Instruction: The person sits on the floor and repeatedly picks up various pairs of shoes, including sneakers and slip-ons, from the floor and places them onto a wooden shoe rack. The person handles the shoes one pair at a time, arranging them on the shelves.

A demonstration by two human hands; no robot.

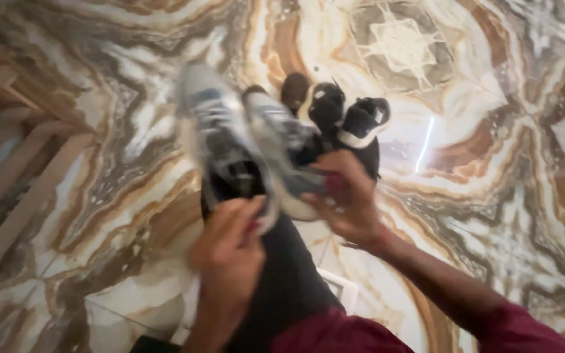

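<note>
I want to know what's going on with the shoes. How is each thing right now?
Left hand: gripping the heel of the left grey sneaker, lifted.
Right hand: gripping the right grey sneaker, lifted.
Black shoes: resting on the marble floor.
Both sneakers: blurred.

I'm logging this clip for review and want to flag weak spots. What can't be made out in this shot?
Head view only:
- Grey-and-white sneakers: motion blur smears laces and soles.
- Left hand and right hand: blurred; the exact grip of each on the sneakers is unclear.
- Dark shoes on the marble floor: partly hidden behind the sneakers and right hand.
- Wooden frame: cut off by the left edge.
</note>
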